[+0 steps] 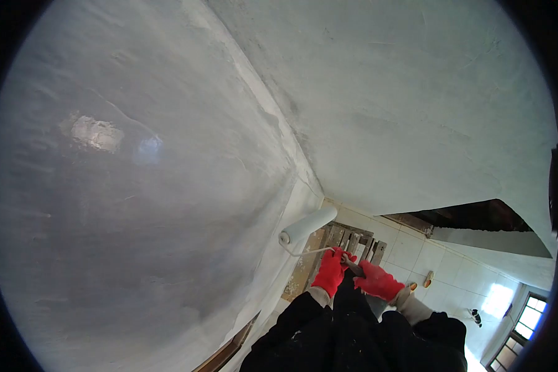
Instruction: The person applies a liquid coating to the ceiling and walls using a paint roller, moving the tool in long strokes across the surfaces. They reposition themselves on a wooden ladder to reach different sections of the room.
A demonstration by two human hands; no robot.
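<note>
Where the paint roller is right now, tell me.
In the head view, the paint roller is just below and right of centre, appearing beside the slatted wooden platform, held by the red-gloved left hand and right hand.

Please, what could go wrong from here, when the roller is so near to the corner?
The roller might bump or mark the adjoining surface, since its far end is close to the corner. If its sleeve is wet, it could drip onto the pale tiles below. Both the left hand and right hand are on the roller, so neither seems ready to catch a support if balance goes.
</note>
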